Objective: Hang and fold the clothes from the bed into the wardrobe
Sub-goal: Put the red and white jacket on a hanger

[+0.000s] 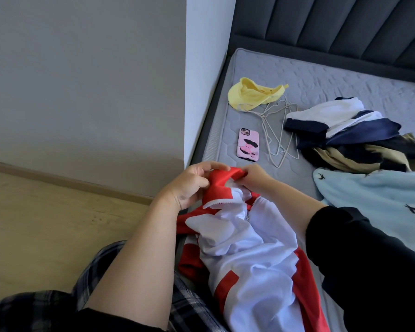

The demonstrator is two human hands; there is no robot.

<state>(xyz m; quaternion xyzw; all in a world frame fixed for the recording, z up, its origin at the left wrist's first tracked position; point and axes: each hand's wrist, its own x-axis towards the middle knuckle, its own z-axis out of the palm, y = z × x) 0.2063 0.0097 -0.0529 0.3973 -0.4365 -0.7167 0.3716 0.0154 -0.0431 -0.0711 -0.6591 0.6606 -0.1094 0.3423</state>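
Observation:
A red and white zip jacket (244,255) hangs down over the bed's near edge. My left hand (189,183) and my right hand (256,176) both grip its red collar, close together, thumbs on top. On the grey mattress (321,75) lie several thin wire hangers (276,130), a yellow garment (252,95), a pile of navy, white and tan clothes (350,137) and a light blue garment with small bird prints (379,197). No wardrobe is in view.
A pink-cased phone (248,144) lies on the mattress near the hangers. A white wall corner (204,80) stands just left of the bed. The dark padded headboard (333,27) runs along the back. Wooden floor (46,224) lies to the left.

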